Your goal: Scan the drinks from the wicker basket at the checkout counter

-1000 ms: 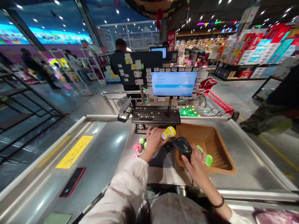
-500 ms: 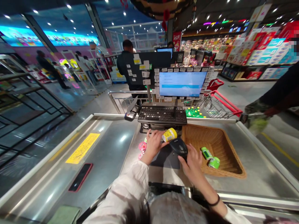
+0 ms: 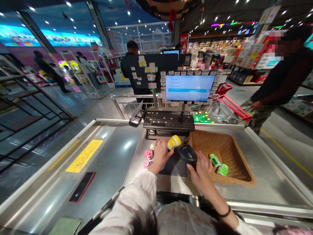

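Observation:
My left hand (image 3: 161,152) grips a small yellow-and-white bottle (image 3: 174,142) on its side above the steel counter (image 3: 139,166). My right hand (image 3: 201,165) is shut around a black handheld barcode scanner (image 3: 187,154), whose head points toward the bottle. Beside my right hand stands a wicker basket (image 3: 206,140) holding two green cans (image 3: 218,165). Pink round packages (image 3: 148,154) and a small green item (image 3: 152,147) lie just left of my left hand. Under the scanner lies a black pad (image 3: 172,166).
A keyboard (image 3: 168,120) and a monitor (image 3: 190,87) stand ahead. Beyond them is a shopping cart (image 3: 220,112) with green bottles (image 3: 202,117). A phone (image 3: 81,186) lies on the steel belt to the left. A person (image 3: 278,75) stands at right, another (image 3: 130,63) behind the screens.
The green cans now lie in the basket, apart from my right hand. The bottle has tilted in my left hand. The person at right has stepped farther into view.

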Demonstrator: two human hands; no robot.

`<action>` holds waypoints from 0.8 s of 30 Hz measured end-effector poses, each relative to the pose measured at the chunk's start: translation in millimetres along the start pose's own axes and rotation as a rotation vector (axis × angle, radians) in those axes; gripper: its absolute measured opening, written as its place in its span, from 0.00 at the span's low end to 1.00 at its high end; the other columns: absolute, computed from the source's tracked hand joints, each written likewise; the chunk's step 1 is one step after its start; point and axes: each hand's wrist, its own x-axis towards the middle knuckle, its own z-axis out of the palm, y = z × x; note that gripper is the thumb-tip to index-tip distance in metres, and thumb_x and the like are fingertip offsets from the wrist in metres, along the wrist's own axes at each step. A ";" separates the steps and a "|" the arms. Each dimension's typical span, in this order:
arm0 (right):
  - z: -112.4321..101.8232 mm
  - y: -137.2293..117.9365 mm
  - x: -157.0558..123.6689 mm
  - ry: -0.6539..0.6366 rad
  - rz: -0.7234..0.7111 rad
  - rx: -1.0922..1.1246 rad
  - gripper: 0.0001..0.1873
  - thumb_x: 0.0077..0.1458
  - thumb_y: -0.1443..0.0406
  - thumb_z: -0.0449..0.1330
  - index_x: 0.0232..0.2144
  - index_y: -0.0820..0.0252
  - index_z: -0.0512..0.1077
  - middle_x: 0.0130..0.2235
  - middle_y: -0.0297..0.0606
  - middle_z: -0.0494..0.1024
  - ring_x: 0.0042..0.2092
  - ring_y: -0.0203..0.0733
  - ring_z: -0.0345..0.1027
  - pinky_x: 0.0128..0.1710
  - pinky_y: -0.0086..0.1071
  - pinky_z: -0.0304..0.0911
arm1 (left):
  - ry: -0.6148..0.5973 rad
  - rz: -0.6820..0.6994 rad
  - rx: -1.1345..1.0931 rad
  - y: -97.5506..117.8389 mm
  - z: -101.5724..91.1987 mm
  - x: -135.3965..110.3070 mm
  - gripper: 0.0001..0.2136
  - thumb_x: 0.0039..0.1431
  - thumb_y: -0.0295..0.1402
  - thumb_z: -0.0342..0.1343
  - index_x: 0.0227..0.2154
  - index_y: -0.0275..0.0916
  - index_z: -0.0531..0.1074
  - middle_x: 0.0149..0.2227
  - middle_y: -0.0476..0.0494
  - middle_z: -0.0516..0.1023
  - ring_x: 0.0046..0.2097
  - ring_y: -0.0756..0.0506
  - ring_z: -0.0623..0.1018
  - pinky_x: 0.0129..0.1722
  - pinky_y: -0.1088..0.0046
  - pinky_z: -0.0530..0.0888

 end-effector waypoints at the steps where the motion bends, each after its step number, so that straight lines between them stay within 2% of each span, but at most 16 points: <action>1: 0.5 -0.1 -0.5 0.003 -0.003 0.002 0.31 0.69 0.48 0.43 0.64 0.58 0.61 0.64 0.50 0.68 0.69 0.55 0.53 0.69 0.62 0.35 | 0.015 -0.053 -0.015 -0.1 4.4 -2.8 0.20 0.59 0.39 0.63 0.52 0.39 0.70 0.49 0.37 0.80 0.53 0.36 0.77 0.62 0.53 0.64; 3: 1.7 -0.1 -1.6 0.001 -0.012 0.008 0.31 0.69 0.48 0.43 0.64 0.59 0.60 0.64 0.50 0.68 0.69 0.54 0.53 0.69 0.63 0.34 | 0.061 -0.179 -0.081 -1.8 13.4 -9.5 0.21 0.56 0.36 0.63 0.51 0.39 0.69 0.47 0.37 0.79 0.51 0.36 0.78 0.58 0.54 0.68; 5: 3.2 -0.1 -2.7 -0.004 -0.016 0.017 0.31 0.69 0.47 0.43 0.64 0.59 0.59 0.63 0.50 0.68 0.69 0.54 0.53 0.69 0.63 0.33 | 0.089 -0.278 -0.203 -5.7 21.8 -17.8 0.25 0.55 0.34 0.63 0.56 0.39 0.67 0.48 0.39 0.77 0.51 0.38 0.77 0.55 0.58 0.71; 8: 6.5 -0.4 -4.6 -0.006 -0.020 0.021 0.32 0.69 0.47 0.42 0.64 0.59 0.60 0.63 0.50 0.68 0.69 0.55 0.53 0.68 0.64 0.34 | 0.023 -0.336 -0.348 -15.0 32.1 -33.4 0.31 0.56 0.31 0.60 0.64 0.42 0.63 0.49 0.40 0.73 0.52 0.41 0.75 0.54 0.62 0.72; 12: 12.7 -2.1 -7.5 -0.024 -0.030 0.004 0.32 0.69 0.46 0.42 0.62 0.58 0.62 0.63 0.51 0.69 0.68 0.56 0.54 0.68 0.64 0.34 | -0.080 -0.424 -0.386 -28.4 42.8 -59.3 0.30 0.57 0.29 0.59 0.64 0.46 0.66 0.48 0.42 0.70 0.52 0.42 0.74 0.56 0.62 0.71; 14: 15.2 -3.5 -9.1 -0.036 -0.035 -0.001 0.31 0.68 0.46 0.42 0.62 0.58 0.63 0.63 0.50 0.69 0.68 0.56 0.55 0.68 0.64 0.34 | -0.084 -0.486 -0.422 -33.4 46.0 -72.1 0.31 0.55 0.28 0.59 0.64 0.46 0.67 0.49 0.41 0.70 0.51 0.42 0.74 0.56 0.60 0.71; 16: 16.6 -4.9 -10.4 -0.053 -0.038 -0.002 0.31 0.68 0.46 0.42 0.61 0.56 0.63 0.64 0.49 0.68 0.69 0.56 0.54 0.69 0.64 0.35 | -0.034 -0.526 -0.520 -36.6 47.3 -83.3 0.32 0.54 0.29 0.61 0.64 0.44 0.66 0.52 0.39 0.71 0.54 0.40 0.74 0.58 0.59 0.70; 18: 17.2 -6.1 -11.3 -0.079 -0.032 0.000 0.31 0.68 0.45 0.41 0.61 0.56 0.64 0.65 0.49 0.68 0.69 0.56 0.54 0.69 0.64 0.34 | 0.066 -0.570 -0.723 -37.8 47.1 -92.5 0.34 0.52 0.31 0.63 0.64 0.43 0.65 0.58 0.38 0.71 0.59 0.39 0.72 0.62 0.58 0.68; 20: 17.5 -6.6 -11.6 -0.101 -0.014 0.001 0.32 0.68 0.45 0.41 0.61 0.56 0.65 0.65 0.49 0.67 0.69 0.56 0.53 0.69 0.65 0.34 | 0.148 -0.680 -1.004 -37.5 46.8 -99.6 0.34 0.52 0.35 0.65 0.63 0.42 0.65 0.60 0.37 0.72 0.60 0.39 0.73 0.62 0.60 0.68; 22: 17.8 -6.7 -11.2 -0.117 0.006 -0.004 0.32 0.68 0.45 0.40 0.61 0.56 0.65 0.65 0.49 0.67 0.70 0.56 0.52 0.69 0.64 0.33 | 0.164 -0.823 -1.271 -37.0 46.9 -104.6 0.31 0.51 0.40 0.66 0.59 0.40 0.68 0.56 0.37 0.76 0.55 0.40 0.77 0.57 0.61 0.72; 24: 18.1 -6.6 -10.5 -0.131 0.015 -0.014 0.33 0.67 0.45 0.40 0.61 0.57 0.65 0.65 0.50 0.67 0.70 0.56 0.52 0.69 0.64 0.34 | 0.163 -0.899 -1.413 -37.8 46.9 -107.1 0.30 0.48 0.41 0.68 0.55 0.39 0.70 0.52 0.37 0.79 0.50 0.42 0.80 0.53 0.63 0.74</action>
